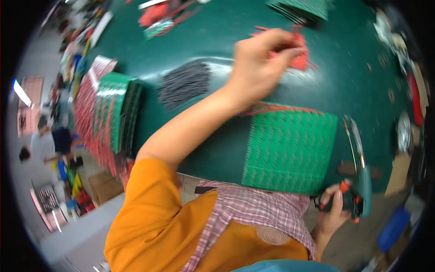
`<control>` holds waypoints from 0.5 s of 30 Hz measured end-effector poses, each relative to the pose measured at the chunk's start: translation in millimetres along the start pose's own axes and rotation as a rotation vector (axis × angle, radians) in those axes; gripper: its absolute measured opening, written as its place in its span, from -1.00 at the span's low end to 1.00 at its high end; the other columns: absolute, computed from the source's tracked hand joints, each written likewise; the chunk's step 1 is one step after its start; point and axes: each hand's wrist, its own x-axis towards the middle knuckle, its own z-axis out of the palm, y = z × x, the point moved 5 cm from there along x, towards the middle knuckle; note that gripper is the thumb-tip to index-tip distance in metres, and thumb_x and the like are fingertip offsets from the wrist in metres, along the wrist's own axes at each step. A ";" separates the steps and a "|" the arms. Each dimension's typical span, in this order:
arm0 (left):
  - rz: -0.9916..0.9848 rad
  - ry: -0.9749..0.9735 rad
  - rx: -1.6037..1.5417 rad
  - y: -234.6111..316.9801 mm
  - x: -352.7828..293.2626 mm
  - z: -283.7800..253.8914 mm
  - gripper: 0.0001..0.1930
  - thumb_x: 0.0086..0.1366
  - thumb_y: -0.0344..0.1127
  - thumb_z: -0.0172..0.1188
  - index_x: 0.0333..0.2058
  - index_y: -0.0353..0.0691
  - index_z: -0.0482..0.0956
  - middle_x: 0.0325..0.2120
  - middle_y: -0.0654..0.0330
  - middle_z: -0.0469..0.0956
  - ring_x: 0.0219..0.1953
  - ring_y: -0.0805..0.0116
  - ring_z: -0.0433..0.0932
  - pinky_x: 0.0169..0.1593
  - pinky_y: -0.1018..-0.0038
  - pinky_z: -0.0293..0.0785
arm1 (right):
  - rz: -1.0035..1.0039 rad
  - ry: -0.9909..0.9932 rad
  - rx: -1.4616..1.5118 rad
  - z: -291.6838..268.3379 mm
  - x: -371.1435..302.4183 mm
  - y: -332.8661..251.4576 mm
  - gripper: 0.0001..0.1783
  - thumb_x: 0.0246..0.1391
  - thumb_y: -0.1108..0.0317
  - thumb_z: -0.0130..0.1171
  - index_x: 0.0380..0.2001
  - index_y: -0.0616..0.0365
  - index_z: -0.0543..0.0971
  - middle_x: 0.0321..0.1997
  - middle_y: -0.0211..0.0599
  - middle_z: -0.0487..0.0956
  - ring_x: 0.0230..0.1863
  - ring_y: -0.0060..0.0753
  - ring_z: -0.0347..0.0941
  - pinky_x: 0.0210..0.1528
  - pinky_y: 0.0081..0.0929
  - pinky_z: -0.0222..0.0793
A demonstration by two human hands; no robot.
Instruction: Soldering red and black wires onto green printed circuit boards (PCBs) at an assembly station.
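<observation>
The left hand (260, 56) half-curls at the red wires (300, 62), its grip blurred past telling; a careless pinch could scatter them. The right hand (334, 211) wraps the teal tool (366, 190); swung left, it could scrape the green panel (290, 152) at the near edge of the desk (210, 154).

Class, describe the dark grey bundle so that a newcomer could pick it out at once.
Start with the big dark green tabletop and find the stack of green sheets at its left side. Just right of that stack, beyond the person's left forearm, lies the flat bundle of thin strands. Its dark grey colour sets it apart from the red strands by the left hand.
</observation>
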 end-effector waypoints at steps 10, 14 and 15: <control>-0.466 -0.370 -0.229 10.1 -40.7 26.9 -0.81 0.28 -0.37 0.06 -0.28 -0.37 0.59 -0.43 0.20 0.62 -0.36 0.53 0.53 -0.21 0.59 0.45 | -0.038 0.024 -0.027 3.3 0.9 -8.7 -0.62 0.06 0.45 -0.01 -0.02 0.26 0.29 -0.53 -0.24 0.43 -0.64 -0.56 0.23 -0.60 -0.59 0.20; -0.882 -0.797 -0.601 40.0 -85.7 65.2 -0.76 0.29 -0.35 0.02 -0.15 -0.37 0.51 -0.51 0.14 0.59 -0.40 0.42 0.58 -0.22 0.57 0.41 | -0.041 -0.136 0.031 10.5 12.4 -18.9 -0.55 0.01 0.30 0.09 -0.03 0.24 0.32 -0.24 -0.02 0.52 -0.34 -0.36 0.43 -0.25 -0.42 0.36; -0.989 -0.837 -0.671 44.4 -99.6 74.9 -0.76 0.28 -0.38 0.01 -0.13 -0.36 0.49 -0.51 0.13 0.59 -0.43 0.41 0.58 -0.22 0.56 0.42 | -0.122 -0.172 0.048 18.1 19.8 -22.0 -0.54 0.00 0.27 0.10 -0.04 0.23 0.33 -0.10 0.06 0.51 -0.16 -0.25 0.48 -0.05 -0.30 0.38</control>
